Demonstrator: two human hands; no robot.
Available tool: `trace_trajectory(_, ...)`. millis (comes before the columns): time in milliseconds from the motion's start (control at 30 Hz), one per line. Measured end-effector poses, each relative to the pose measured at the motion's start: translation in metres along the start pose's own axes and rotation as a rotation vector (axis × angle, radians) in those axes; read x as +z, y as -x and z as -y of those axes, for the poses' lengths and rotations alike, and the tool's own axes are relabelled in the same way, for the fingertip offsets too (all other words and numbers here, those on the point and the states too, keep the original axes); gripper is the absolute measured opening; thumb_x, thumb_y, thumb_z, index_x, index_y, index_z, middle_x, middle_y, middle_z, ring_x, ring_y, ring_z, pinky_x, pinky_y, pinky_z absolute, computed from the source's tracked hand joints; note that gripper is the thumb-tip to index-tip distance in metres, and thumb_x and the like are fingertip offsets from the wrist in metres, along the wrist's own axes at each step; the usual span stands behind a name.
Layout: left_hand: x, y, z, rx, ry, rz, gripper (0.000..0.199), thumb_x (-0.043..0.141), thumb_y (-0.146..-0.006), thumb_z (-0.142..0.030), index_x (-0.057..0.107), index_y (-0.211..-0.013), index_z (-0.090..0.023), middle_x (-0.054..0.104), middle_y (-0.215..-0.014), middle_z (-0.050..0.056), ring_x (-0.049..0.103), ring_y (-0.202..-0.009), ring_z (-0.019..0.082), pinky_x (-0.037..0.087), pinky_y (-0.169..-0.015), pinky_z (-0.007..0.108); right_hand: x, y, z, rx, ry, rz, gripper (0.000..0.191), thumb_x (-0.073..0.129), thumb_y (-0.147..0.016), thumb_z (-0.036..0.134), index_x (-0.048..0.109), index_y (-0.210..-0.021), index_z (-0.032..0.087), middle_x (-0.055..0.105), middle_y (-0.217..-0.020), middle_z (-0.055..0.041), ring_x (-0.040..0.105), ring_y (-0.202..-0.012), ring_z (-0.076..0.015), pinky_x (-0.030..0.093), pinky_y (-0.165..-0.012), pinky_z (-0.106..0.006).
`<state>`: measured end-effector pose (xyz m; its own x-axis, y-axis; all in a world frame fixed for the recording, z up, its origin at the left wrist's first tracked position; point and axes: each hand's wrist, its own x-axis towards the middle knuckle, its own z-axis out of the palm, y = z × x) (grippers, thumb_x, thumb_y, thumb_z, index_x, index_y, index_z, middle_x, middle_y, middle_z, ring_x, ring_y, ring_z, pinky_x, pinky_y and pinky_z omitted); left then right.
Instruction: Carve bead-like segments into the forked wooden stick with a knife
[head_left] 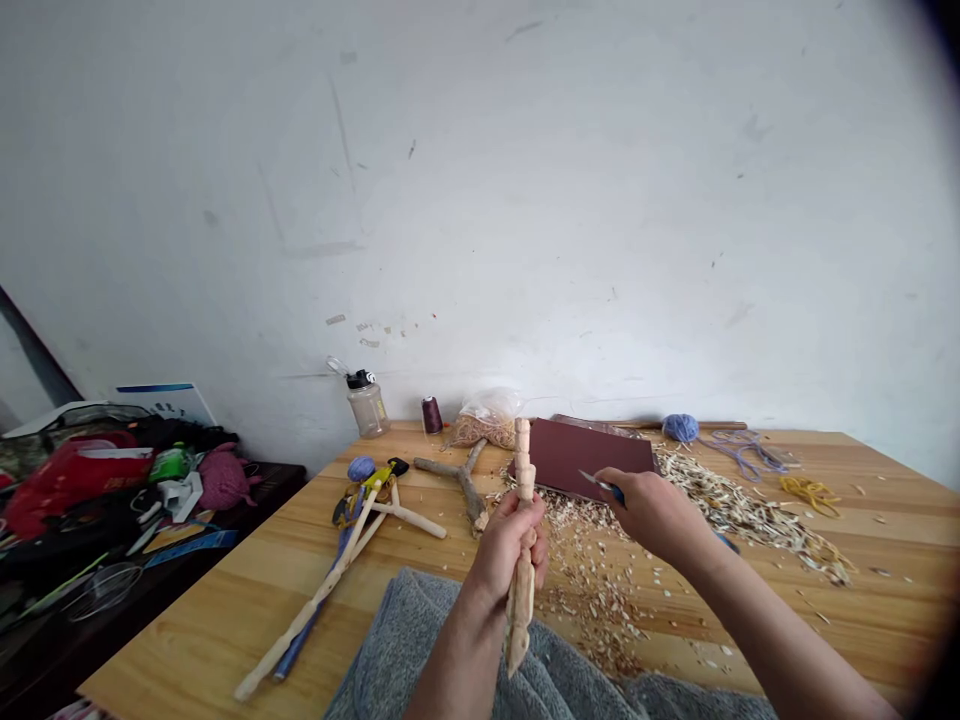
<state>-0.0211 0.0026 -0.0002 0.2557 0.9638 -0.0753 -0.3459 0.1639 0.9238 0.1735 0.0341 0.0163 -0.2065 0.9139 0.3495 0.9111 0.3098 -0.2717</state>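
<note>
My left hand (511,545) is wrapped round the middle of a pale carved wooden stick (523,455), held nearly upright over a grey towel (409,620). Notched rings mark its upper part, and its lower end tapers to a point. To the right, my right hand (646,500) is closed on the handle of a carving knife (600,484). The short blade points left toward the stick, apart from it. Behind the knife lies a dark red sandpaper sheet (589,455).
Wood shavings (720,500) cover the table's right side. Forked sticks (457,480), a water bottle (367,405), a thread spool (431,415), a bag of shavings (484,415) and a yarn ball (681,427) stand around. A cluttered dark table (277,485) is at left.
</note>
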Motion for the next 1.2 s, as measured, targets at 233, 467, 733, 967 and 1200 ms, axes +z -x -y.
trace_trajectory(233, 0.004, 0.003, -0.001, -0.026, 0.005, 0.101, 0.032, 0.06, -0.07, -0.044, 0.041, -0.082, -0.022, 0.04, -0.037, -0.011, 0.032, -0.024, 0.007, 0.021, -0.028, 0.017, -0.004, 0.006, 0.019, -0.279, 0.015, -0.046, 0.034, 0.045, -0.078, 0.013, 0.061, -0.105, 0.026, 0.069, -0.09, -0.0014, 0.063, -0.076, -0.0139, 0.04, -0.064, -0.022)
trace_trajectory(467, 0.006, 0.005, 0.001, -0.015, -0.036, 0.138, 0.029, 0.06, -0.071, -0.041, 0.044, -0.082, -0.02, 0.041, -0.038, -0.011, 0.032, -0.023, 0.006, 0.021, -0.028, 0.016, -0.013, 0.011, 0.033, -0.334, 0.196, -0.036, 0.037, 0.045, -0.075, 0.008, 0.06, -0.103, 0.026, 0.063, -0.075, 0.0009, 0.056, -0.069, -0.0126, 0.031, -0.057, -0.023)
trace_trajectory(733, 0.002, 0.009, 0.0, -0.045, 0.015, 0.324, 0.019, 0.055, -0.076, -0.033, 0.045, -0.087, -0.021, 0.042, -0.038, -0.01, 0.031, -0.023, 0.007, 0.022, -0.027, 0.017, -0.014, 0.012, 0.033, -0.416, 0.172, -0.063, 0.036, 0.044, -0.074, 0.005, 0.059, -0.099, 0.026, 0.06, -0.076, 0.0019, 0.054, -0.069, -0.0119, 0.028, -0.058, -0.026)
trace_trajectory(967, 0.0, 0.011, 0.0, -0.067, 0.013, 0.4, 0.019, 0.056, -0.079, -0.034, 0.043, -0.085, -0.021, 0.042, -0.039, -0.01, 0.031, -0.025, 0.006, 0.021, -0.029, 0.017, -0.015, 0.013, 0.033, -0.426, 0.18, -0.04, 0.028, 0.043, -0.075, 0.005, 0.058, -0.088, 0.024, 0.059, -0.075, 0.0018, 0.053, -0.068, -0.0112, 0.027, -0.058, -0.026)
trace_trajectory(1200, 0.0, 0.013, 0.0, -0.118, -0.105, 0.368, 0.027, 0.056, -0.078, -0.042, 0.042, -0.09, -0.022, 0.041, -0.042, -0.011, 0.028, -0.025, 0.006, 0.022, -0.029, 0.016, -0.017, 0.015, 0.041, -0.356, 0.252, -0.013, 0.022, 0.044, -0.077, 0.008, 0.058, -0.085, 0.024, 0.059, -0.074, 0.0008, 0.053, -0.067, -0.0123, 0.027, -0.057, -0.026)
